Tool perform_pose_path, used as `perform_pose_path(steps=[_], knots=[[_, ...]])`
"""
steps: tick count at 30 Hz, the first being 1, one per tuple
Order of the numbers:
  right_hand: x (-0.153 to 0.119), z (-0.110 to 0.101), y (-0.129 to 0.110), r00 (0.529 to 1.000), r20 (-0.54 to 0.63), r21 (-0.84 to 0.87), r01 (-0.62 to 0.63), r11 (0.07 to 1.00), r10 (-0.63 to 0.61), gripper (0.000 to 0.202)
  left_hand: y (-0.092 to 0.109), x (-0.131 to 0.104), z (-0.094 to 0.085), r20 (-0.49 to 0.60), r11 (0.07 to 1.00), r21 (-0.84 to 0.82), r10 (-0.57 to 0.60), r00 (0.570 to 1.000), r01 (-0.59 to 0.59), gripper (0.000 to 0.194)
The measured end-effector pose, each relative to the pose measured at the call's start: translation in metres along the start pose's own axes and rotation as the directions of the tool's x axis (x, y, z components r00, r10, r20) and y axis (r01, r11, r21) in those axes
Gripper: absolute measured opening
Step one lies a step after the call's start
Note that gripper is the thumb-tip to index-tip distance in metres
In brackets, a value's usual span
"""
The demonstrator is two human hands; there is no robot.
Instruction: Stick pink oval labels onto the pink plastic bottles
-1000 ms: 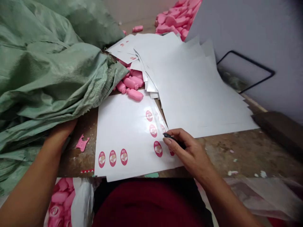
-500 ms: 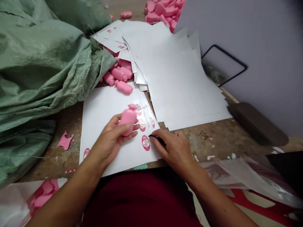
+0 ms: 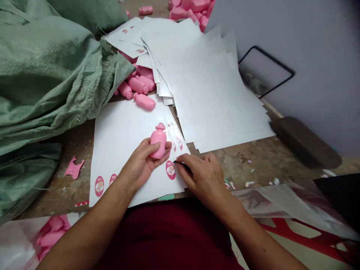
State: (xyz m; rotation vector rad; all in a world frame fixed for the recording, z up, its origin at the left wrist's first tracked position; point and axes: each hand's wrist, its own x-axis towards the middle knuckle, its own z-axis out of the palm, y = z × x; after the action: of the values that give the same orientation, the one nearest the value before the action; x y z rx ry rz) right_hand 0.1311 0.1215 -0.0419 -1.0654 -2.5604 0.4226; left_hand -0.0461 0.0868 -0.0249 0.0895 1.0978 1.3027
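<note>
A small pink plastic bottle (image 3: 158,141) rests in my left hand (image 3: 146,159), gripped between thumb and fingers, its knobbed end pointing away from me. Below it lies a white sticker sheet (image 3: 120,127) with oval pink labels. My right hand (image 3: 204,174) pinches a thin black pointed tool (image 3: 184,165), probably tweezers; most of it is hidden by the fingers. The tool's tip is at the upper right edge of one oval label (image 3: 170,170). Two more labels, one of them the oval sticker (image 3: 99,186), show near the sheet's lower left corner.
A stack of white sheets (image 3: 213,93) covers the table to the right. Several pink bottles (image 3: 144,101) lie beyond the sticker sheet, beside a large green sack (image 3: 56,75). A pink scrap (image 3: 74,167) lies at left. More pink pieces (image 3: 52,236) sit in a bag at lower left.
My left hand has shifted slightly right with the bottle and turned it more upright. The tool tip stays at the same oval label. The whole view has shifted a little.
</note>
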Motion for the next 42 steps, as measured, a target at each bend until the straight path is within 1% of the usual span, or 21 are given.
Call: perform_pose_path(steps=[6,14,18,22,24,27,28,30,31,33,34,36,38,39,41,42], knots=[[0.000,0.000,-0.003,0.999,-0.039,-0.060,0.007,0.998,-0.010,0.022,0.000,-0.001,0.002,-0.009,1.000,0.006,0.002,1.000,-0.002,0.016],[0.000,0.001,-0.003,1.000,-0.027,-0.043,0.009,0.999,-0.010,0.024,0.000,-0.003,0.002,-0.002,1.000,0.014,0.001,1.000,-0.001,0.023],[0.002,0.003,-0.001,0.999,-0.015,-0.002,-0.033,0.999,0.033,0.023,-0.001,-0.002,0.002,0.006,0.999,0.035,0.001,1.000,-0.001,0.027],[0.006,-0.002,0.004,0.993,0.087,0.162,-0.088,0.983,0.075,0.016,0.000,-0.001,0.002,0.002,1.000,0.030,0.000,1.000,0.000,0.027],[0.006,-0.005,0.006,0.989,0.116,0.208,-0.118,0.971,0.095,0.016,0.000,-0.001,0.002,-0.004,1.000,0.005,-0.004,1.000,0.004,0.026],[0.003,-0.008,0.004,0.985,0.107,0.168,-0.149,0.974,0.133,0.021,0.001,0.000,0.001,0.004,0.999,-0.040,-0.012,1.000,0.012,0.024],[0.001,-0.009,0.002,0.984,0.124,0.147,-0.148,0.978,0.130,0.023,0.001,0.000,0.000,0.010,0.999,-0.050,-0.011,1.000,0.012,0.023],[-0.006,-0.014,-0.004,0.973,0.207,0.149,-0.132,0.980,0.099,0.030,0.001,0.001,-0.001,0.014,0.998,-0.062,-0.004,1.000,0.005,0.021],[-0.009,-0.018,-0.007,0.962,0.262,0.184,-0.133,0.974,0.082,0.034,0.000,0.001,-0.002,0.014,0.998,-0.063,0.000,1.000,0.001,0.021],[-0.014,-0.031,-0.012,0.929,0.365,0.323,-0.185,0.928,0.058,0.040,-0.001,0.002,-0.002,0.010,0.998,-0.059,0.007,1.000,-0.007,0.023],[-0.016,-0.038,-0.013,0.911,0.409,0.415,-0.240,0.878,0.055,0.042,-0.001,0.002,-0.003,0.009,0.998,-0.054,0.011,1.000,-0.010,0.023],[-0.016,-0.049,-0.012,0.888,0.452,0.588,-0.366,0.721,0.082,0.038,-0.002,0.002,-0.003,0.012,0.999,-0.039,0.022,1.000,-0.021,0.026],[-0.013,-0.055,-0.008,0.891,0.412,0.699,-0.444,0.560,0.191,0.027,-0.002,0.002,-0.003,0.013,0.999,-0.021,0.034,0.999,-0.034,0.028],[-0.010,-0.054,-0.006,0.892,0.366,0.736,-0.451,0.505,0.264,0.021,-0.002,0.001,-0.002,0.009,0.999,-0.008,0.040,0.999,-0.040,0.028],[-0.003,-0.048,-0.003,0.886,0.256,0.784,-0.424,0.454,0.387,0.016,-0.003,-0.003,0.001,0.000,0.998,0.030,0.055,0.999,-0.055,0.028],[0.001,-0.045,-0.004,0.884,0.214,0.801,-0.402,0.444,0.415,0.016,-0.003,-0.007,0.003,0.005,0.997,0.052,0.062,0.998,-0.062,0.027]])
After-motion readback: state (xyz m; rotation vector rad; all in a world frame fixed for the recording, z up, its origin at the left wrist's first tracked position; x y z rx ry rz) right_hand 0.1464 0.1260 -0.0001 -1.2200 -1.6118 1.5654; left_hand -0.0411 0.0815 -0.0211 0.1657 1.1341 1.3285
